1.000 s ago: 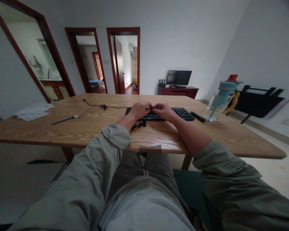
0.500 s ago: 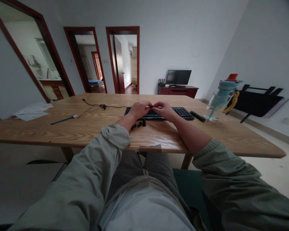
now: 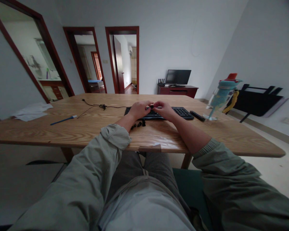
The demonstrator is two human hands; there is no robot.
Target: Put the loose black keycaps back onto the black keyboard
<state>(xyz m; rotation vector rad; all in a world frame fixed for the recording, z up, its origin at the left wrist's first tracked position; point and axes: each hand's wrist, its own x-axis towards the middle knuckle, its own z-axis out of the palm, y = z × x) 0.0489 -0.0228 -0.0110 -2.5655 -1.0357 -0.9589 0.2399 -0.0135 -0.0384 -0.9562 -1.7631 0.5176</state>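
Above the black keyboard [image 3: 184, 113], my left hand [image 3: 139, 110] and my right hand [image 3: 164, 110] meet fingertip to fingertip. Pinched between them is a small black keycap [image 3: 152, 106]; its details are too small to make out. Both hands are closed on it, and they cover the middle of the keyboard. Several loose black keycaps [image 3: 139, 124] lie on the wood just in front of the keyboard, beside my left wrist.
On the wooden table [image 3: 98, 128], a blue-handled brush [image 3: 62, 120], a black cable [image 3: 102, 106] and white paper [image 3: 33, 111] lie to the left. A dark bar-shaped object [image 3: 197, 115] and a blue bottle [image 3: 220, 98] are on the right.
The keycap between my fingertips has turned slightly and shows more of its dark surface. Both hands stay in nearly the same place.
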